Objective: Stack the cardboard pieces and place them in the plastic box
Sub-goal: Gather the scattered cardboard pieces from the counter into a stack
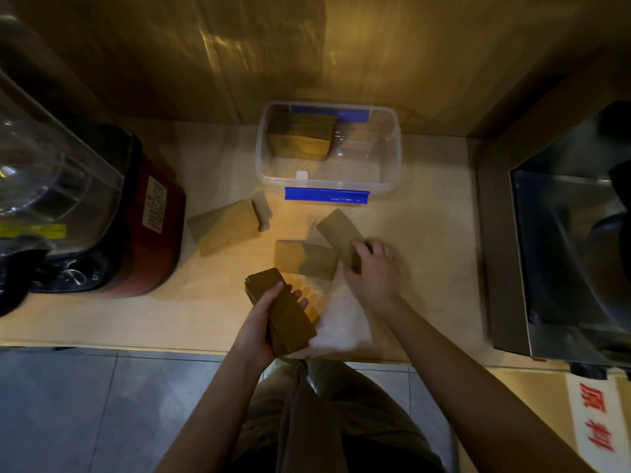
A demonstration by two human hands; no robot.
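My left hand grips a stack of brown cardboard pieces just above the counter's front edge. My right hand rests on the near end of a loose cardboard piece lying at an angle on the counter; the fingers curl over its end. Another flat piece lies just left of that hand. A small pile of pieces sits further left. The clear plastic box with blue clips stands at the back, holding a stack of cardboard in its left half.
A red-based blender with a clear jug stands at the left. A dark metal appliance fills the right side. A wooden wall panel rises behind the box. The counter's front edge runs below my hands, grey floor tiles beneath.
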